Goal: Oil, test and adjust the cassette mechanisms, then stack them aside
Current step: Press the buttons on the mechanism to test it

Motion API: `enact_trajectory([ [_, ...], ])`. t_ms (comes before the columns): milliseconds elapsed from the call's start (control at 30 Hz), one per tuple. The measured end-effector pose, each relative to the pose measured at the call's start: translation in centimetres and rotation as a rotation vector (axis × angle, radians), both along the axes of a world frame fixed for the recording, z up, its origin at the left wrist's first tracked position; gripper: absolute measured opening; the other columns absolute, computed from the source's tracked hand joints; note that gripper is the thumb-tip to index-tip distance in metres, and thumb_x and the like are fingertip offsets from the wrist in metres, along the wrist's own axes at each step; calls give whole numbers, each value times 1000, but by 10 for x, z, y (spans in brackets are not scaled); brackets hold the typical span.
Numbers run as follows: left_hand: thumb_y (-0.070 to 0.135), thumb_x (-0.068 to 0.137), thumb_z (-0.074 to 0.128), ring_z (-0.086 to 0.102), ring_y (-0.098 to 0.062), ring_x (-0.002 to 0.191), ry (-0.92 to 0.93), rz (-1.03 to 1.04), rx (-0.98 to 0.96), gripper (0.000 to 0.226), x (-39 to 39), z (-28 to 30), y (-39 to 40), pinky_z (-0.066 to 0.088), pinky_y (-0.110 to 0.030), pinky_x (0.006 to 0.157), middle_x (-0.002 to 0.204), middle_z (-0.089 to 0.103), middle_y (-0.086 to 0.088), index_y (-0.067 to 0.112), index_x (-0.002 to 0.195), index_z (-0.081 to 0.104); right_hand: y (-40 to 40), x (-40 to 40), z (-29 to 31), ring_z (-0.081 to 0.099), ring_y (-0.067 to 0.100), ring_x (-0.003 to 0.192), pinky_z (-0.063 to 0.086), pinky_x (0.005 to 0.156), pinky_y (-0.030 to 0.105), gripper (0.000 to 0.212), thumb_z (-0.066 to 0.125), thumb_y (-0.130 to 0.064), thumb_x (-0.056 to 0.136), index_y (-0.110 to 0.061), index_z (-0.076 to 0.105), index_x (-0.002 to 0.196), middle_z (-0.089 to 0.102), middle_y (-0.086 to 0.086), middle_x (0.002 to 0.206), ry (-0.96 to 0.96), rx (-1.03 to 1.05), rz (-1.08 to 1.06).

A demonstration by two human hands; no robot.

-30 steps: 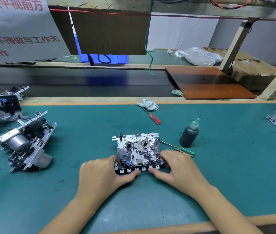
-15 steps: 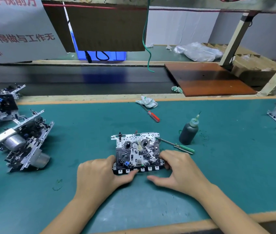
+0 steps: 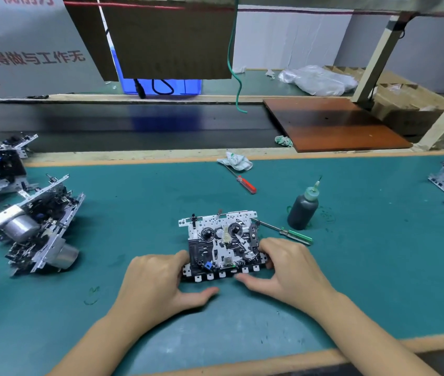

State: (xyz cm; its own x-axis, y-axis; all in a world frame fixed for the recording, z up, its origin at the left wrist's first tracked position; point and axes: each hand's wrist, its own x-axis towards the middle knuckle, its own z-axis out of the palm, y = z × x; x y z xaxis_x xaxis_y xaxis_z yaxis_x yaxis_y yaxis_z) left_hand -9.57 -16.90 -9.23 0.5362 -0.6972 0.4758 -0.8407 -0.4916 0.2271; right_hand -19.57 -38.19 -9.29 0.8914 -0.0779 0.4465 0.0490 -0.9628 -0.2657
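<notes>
Centre of the green bench mat (image 3: 378, 280): one cassette mechanism (image 3: 222, 244) lies flat, key row toward the person. Left hand (image 3: 158, 283) grips its left edge, fingers curled at the side, thumb stretched along the mat under the keys. Right hand (image 3: 288, 270) holds the right edge, thumb pointing in below the keys. Green-handled screwdriver (image 3: 288, 233) lies just right of it, beside the oil bottle (image 3: 303, 208). Red screwdriver (image 3: 243, 183) and rag (image 3: 235, 160) sit further back. Stacked mechanisms (image 3: 36, 226) far left.
</notes>
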Motion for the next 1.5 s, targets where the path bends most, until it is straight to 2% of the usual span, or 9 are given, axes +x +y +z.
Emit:
enact_trajectory([
  [167, 65, 67, 52, 43, -19, 29, -40, 16, 7, 49, 0, -1, -1, 31, -19, 33, 33, 38, 3, 21, 53, 35, -8, -2, 1, 31, 13, 53, 24, 51, 27, 48, 53, -56, 79, -11, 48, 62, 43, -2, 54, -17, -43, 68],
  [367, 59, 75, 49, 38, -20, 26, -141, 115, 5, 55, -2, -5, -4, 26, -20, 32, 32, 34, -1, 13, 47, 42, -9, -4, 3, 28, 10, 53, 18, 51, 22, 52, 60, -62, 71, -14, 42, 59, 33, -9, 56, -20, -18, 107],
  [467, 66, 88, 35, 40, -22, 27, -164, 57, -2, 67, 2, -5, -2, 25, -18, 33, 33, 36, 0, 13, 48, 44, -9, -4, 1, 31, 11, 52, 21, 51, 23, 51, 59, -61, 72, -13, 44, 59, 38, -6, 54, 0, -29, 108],
  [633, 72, 74, 45, 42, -21, 30, -108, 4, -13, 63, 3, -4, 0, 29, -19, 34, 34, 38, 2, 13, 51, 45, -7, -3, -1, 31, 13, 52, 22, 50, 26, 48, 56, -54, 76, -11, 44, 57, 41, -2, 51, -17, -5, 68],
  [833, 70, 91, 22, 40, -25, 28, -112, 55, -52, 75, 5, -6, -4, 28, -20, 32, 33, 37, -1, 12, 49, 45, -7, -5, 3, 31, 10, 53, 20, 52, 22, 50, 60, -59, 70, -13, 43, 59, 34, -9, 56, 19, 63, 99],
  [1033, 82, 59, 46, 43, -24, 28, -7, 109, -12, 68, -1, -2, -8, 29, -22, 33, 31, 39, -1, 16, 45, 41, -4, -3, -1, 37, 15, 51, 27, 51, 27, 49, 53, -55, 79, -11, 46, 59, 44, 0, 53, 25, 24, 73],
  [1233, 73, 61, 46, 44, -25, 25, 25, 259, -15, 63, -10, -3, -15, 28, -21, 33, 28, 39, -5, 14, 39, 46, -6, -4, 1, 36, 13, 53, 26, 52, 24, 52, 61, -62, 70, -13, 44, 62, 44, -3, 56, 55, 40, 93],
  [1367, 84, 54, 44, 47, -23, 29, 83, 207, 10, 69, -6, -3, -12, 31, -24, 32, 30, 41, -4, 16, 44, 52, -2, -3, -1, 33, 12, 52, 25, 52, 26, 44, 68, -49, 72, -14, 43, 60, 43, -2, 53, 21, 18, 27],
  [1500, 87, 50, 46, 45, -23, 29, 138, 134, 23, 70, -8, -2, -8, 31, -22, 34, 30, 38, -3, 17, 45, 49, -4, -3, 0, 35, 13, 55, 24, 53, 26, 49, 65, -56, 70, -10, 50, 65, 43, -4, 59, 51, 10, 17],
])
